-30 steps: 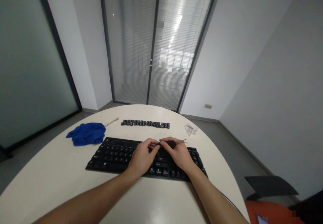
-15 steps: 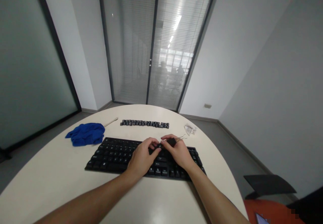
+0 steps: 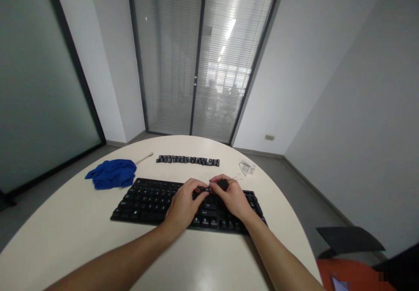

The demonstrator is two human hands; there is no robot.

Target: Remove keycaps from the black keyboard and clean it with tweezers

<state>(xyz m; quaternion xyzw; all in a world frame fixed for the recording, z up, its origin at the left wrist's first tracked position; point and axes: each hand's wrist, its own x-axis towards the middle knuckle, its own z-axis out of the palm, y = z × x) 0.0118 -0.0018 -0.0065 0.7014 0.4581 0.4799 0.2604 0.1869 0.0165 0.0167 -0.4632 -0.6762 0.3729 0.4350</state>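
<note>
Left hand pinches what looks like a small black plastic keycap above the long black keyboard; right hand grips a black-handled wire tool!

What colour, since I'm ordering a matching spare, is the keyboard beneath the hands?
The keyboard is black with white key markings, best seen in the head view.
</note>
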